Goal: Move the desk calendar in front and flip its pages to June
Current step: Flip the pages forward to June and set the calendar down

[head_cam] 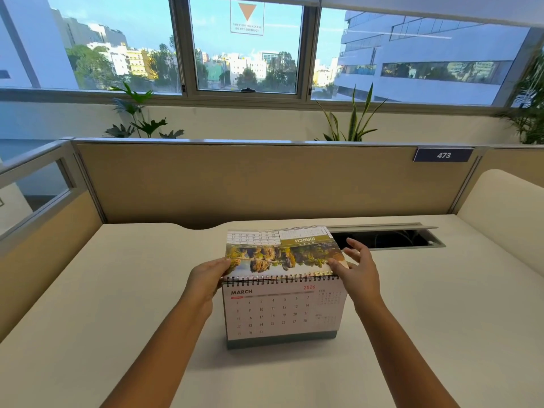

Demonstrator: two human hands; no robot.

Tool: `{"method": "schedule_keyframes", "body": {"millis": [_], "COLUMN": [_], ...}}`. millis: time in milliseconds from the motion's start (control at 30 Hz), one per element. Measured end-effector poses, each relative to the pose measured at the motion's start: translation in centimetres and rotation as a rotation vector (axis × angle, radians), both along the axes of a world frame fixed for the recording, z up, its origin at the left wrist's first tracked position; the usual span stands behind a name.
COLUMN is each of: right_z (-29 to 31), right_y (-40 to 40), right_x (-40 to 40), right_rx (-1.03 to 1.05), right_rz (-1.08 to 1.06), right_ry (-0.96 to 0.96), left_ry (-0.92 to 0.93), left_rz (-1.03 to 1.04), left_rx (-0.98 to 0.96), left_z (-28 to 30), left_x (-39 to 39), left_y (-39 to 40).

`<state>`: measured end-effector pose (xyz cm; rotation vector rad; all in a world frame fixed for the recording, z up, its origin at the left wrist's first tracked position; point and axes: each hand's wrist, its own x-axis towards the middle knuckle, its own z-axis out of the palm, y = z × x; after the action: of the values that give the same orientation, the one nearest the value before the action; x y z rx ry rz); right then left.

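A: Head camera looks down. Where is the white, ring-bound paper desk calendar (282,310)?

B: It stands on the cream desk top (117,290), right in front of the person, between both arms. So I think the moving part is done.

A: Why is the left hand (206,279) at the top corner?

B: Its fingers pinch the left edge of the lifted picture page (282,256). That holds the page up over the black wire rings (279,279), so it can go over the back.

A: And the right hand (357,267)?

B: Its fingers are spread wide. The thumb touches the page's right corner. I think it just guides the page; it grips nothing.

A: Which month shows?

B: March. June needs three more flips, I guess.

A: Why is it near the edge?

B: So the hands reach it easily. The dark slot (382,238) in the desk is behind it.
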<state>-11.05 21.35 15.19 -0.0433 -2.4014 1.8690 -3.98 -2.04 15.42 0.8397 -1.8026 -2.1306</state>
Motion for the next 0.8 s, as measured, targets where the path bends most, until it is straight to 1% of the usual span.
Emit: {"method": "schedule_keyframes", "body": {"millis": [67, 233, 367, 567, 700, 800], "right_z": [-0.1, -0.3, -0.6, -0.8, -0.7, -0.8], "right_y": [-0.1, 0.0, 0.6, 0.8, 0.8, 0.9], "right_x": [0.1, 0.5, 0.7, 1.1, 1.1, 1.0], "right_rx": [-0.003, -0.065, -0.087, -0.077, -0.090, -0.104], "right_rz": [-0.001, -0.012, 0.003, 0.041, 0.056, 0.072], "right_ry": [-0.001, 0.003, -0.034, -0.064, -0.061, -0.076], "left_ry": [0.033, 0.131, 0.167, 0.250, 0.306, 0.334], "left_rz": [-0.012, 0.046, 0.061, 0.056, 0.041, 0.024], "left_rx": [-0.075, -0.243, -0.367, -0.490, -0.502, -0.446], "left_z": [0.2, 0.2, -0.1, -0.5, -0.6, -0.8], "left_x": [-0.1, -0.1, 0.0, 0.4, 0.6, 0.6], "left_y": [0.1, 0.5, 0.8, 0.9, 1.1, 1.2]}}
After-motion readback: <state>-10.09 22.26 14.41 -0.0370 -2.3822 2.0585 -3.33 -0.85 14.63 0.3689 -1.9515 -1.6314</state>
